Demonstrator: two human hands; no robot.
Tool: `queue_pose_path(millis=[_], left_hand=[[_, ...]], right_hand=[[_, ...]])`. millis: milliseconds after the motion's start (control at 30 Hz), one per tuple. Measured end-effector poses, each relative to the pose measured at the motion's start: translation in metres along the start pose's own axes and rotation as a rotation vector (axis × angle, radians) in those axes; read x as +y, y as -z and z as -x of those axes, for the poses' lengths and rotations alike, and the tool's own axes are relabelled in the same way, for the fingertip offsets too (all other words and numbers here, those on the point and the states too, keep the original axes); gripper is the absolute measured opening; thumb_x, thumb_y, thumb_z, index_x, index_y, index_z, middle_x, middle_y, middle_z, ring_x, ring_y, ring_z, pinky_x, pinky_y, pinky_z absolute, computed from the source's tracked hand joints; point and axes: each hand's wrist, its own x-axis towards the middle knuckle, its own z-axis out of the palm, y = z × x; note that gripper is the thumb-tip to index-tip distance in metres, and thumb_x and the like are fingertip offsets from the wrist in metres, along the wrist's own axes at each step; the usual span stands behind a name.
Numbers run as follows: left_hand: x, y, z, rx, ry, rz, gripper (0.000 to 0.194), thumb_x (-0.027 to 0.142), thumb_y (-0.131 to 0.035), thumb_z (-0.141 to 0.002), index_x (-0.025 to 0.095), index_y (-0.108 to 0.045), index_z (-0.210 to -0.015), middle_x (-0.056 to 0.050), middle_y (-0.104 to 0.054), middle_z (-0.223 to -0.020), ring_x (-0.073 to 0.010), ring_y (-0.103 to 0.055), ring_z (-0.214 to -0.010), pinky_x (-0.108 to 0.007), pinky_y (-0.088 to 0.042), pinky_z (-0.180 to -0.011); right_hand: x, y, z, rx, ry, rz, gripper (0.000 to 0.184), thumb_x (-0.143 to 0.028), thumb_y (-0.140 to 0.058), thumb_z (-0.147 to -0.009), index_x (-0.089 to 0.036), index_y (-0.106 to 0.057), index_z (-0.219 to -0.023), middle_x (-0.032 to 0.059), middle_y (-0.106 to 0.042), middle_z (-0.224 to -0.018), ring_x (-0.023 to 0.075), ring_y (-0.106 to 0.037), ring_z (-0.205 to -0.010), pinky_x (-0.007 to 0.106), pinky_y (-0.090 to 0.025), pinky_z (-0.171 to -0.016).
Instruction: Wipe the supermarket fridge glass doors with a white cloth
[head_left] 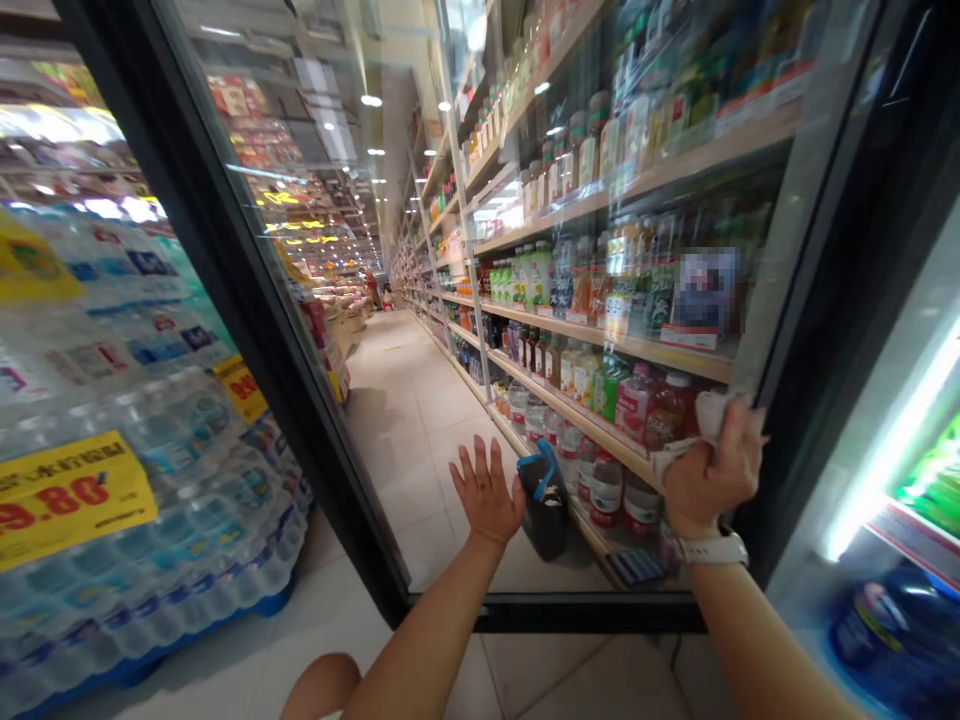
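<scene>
A black-framed glass door (555,612) stands open in front of me. My right hand (712,478) grips a white cloth (712,415) against the door's upright edge, with a white watch (712,548) on that wrist. My left hand (486,490) is raised with its fingers spread and holds nothing, close to or against the glass. Just right of it, a dark bag with a blue strap (544,505) shows through the glass. I cannot tell whether the bag is a reflection.
Shelves of bottled drinks (615,400) line the aisle on the right. A shrink-wrapped stack of water bottles (127,480) with yellow price signs stands at left. A lit cooler interior (900,640) lies at far right. People stand far down the tiled aisle (405,400).
</scene>
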Motion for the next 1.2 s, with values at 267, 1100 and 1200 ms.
queue_pose_path(millis=[267,1100,1200], left_hand=[[0.0,-0.001,0.0,0.004,0.008,0.009,0.073,0.026,-0.048,-0.086,0.013,-0.015,-0.15,-0.017,-0.018,-0.155,-0.0329,-0.009,-0.145,-0.057,-0.012,-0.116],[-0.005,-0.004,0.004,-0.019,0.007,0.013,0.076,0.028,-0.048,-0.084,0.013,-0.013,-0.15,-0.019,-0.02,-0.155,-0.0342,-0.011,-0.144,-0.06,-0.014,-0.114],[-0.005,-0.004,0.002,-0.018,-0.007,0.0,0.077,0.027,-0.048,-0.084,0.013,-0.012,-0.15,-0.018,-0.017,-0.155,-0.0342,-0.01,-0.144,-0.06,-0.015,-0.114]], right_hand=[[-0.031,-0.002,0.025,-0.242,0.112,-0.113,0.057,-0.01,-0.036,-0.088,-0.019,-0.039,-0.144,0.0118,-0.05,-0.14,0.0265,-0.045,-0.132,0.053,-0.035,-0.11],[-0.016,0.026,0.154,-0.878,0.906,-0.497,0.035,-0.014,-0.035,-0.099,-0.024,-0.062,-0.119,-0.0015,-0.069,-0.116,0.0088,-0.057,-0.118,0.027,-0.044,-0.103],[-0.017,0.021,0.135,-0.875,0.977,-0.447,0.036,-0.015,-0.034,-0.1,-0.025,-0.06,-0.123,-0.0009,-0.066,-0.123,0.0091,-0.052,-0.124,0.028,-0.043,-0.105]])
